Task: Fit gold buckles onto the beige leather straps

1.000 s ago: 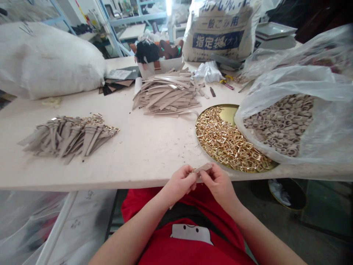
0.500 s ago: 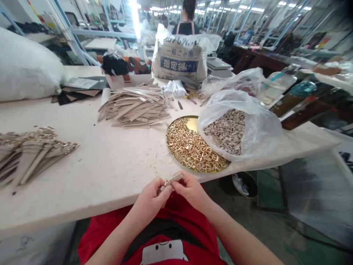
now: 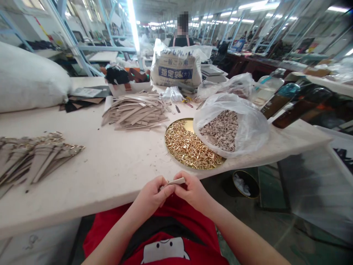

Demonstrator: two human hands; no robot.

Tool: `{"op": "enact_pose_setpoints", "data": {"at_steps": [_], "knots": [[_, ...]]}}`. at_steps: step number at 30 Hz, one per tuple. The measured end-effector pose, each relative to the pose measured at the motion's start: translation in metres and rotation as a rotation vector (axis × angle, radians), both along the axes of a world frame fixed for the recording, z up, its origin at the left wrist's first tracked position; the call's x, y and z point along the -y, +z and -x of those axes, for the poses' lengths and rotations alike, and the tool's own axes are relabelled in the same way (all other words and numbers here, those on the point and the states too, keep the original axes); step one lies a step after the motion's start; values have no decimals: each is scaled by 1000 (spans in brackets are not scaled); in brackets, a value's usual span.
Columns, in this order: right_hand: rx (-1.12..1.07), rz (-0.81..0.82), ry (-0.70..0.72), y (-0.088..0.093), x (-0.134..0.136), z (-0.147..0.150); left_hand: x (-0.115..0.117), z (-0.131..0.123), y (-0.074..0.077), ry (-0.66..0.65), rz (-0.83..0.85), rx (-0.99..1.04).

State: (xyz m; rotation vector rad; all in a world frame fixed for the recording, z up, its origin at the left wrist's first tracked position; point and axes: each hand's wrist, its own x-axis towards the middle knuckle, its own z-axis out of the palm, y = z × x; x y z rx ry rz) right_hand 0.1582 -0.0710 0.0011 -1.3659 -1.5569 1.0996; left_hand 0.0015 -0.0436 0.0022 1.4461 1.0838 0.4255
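Just off the table's front edge, my left hand point(image 3: 156, 192) and my right hand point(image 3: 190, 187) meet with their fingers closed on one beige strap point(image 3: 176, 181). The strap's pale end points right, between the right thumb and fingers. A small bit of metal seems to show at the left fingertips, mostly hidden. Beyond the hands lies a round gold tray point(image 3: 190, 125) heaped with small gold buckles point(image 3: 190, 143). Beside it, a clear plastic bag point(image 3: 249, 136) lies open, full of small beige loops point(image 3: 222, 130).
Flat beige strips point(image 3: 135, 110) are piled at mid-table. Straps with gold buckles point(image 3: 41, 158) lie in a bundle at left. Behind are a large white sack point(image 3: 30, 79), a printed bag point(image 3: 176, 70) and bottles point(image 3: 281, 97). A bin point(image 3: 245, 184) stands below the table. A person point(image 3: 182, 31) is at the back.
The camera view has tilted up a little. Both hands keep hold of the strap, whose visible end has turned to lie flatter, pointing right.
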Motion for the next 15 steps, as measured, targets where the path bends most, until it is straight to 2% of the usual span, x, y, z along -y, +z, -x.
{"op": "enact_pose_setpoints", "data": {"at_steps": [5,8,11,13,15], "knots": [[38,34,5,-1,-4,-6,1,-4,0,17,22,24],[10,25,7,-8,-7,-6,1,-7,2,36,-44,31],[-54,21,87,-13,-8,-6,-4,-8,0,-31,-104,-38],[-39,55,180,-11,-12,-15,-12,-9,-5,-54,-126,-59],[89,64,181,-3,-22,-40,-21,-10,-10,-25,-138,-84]]}}
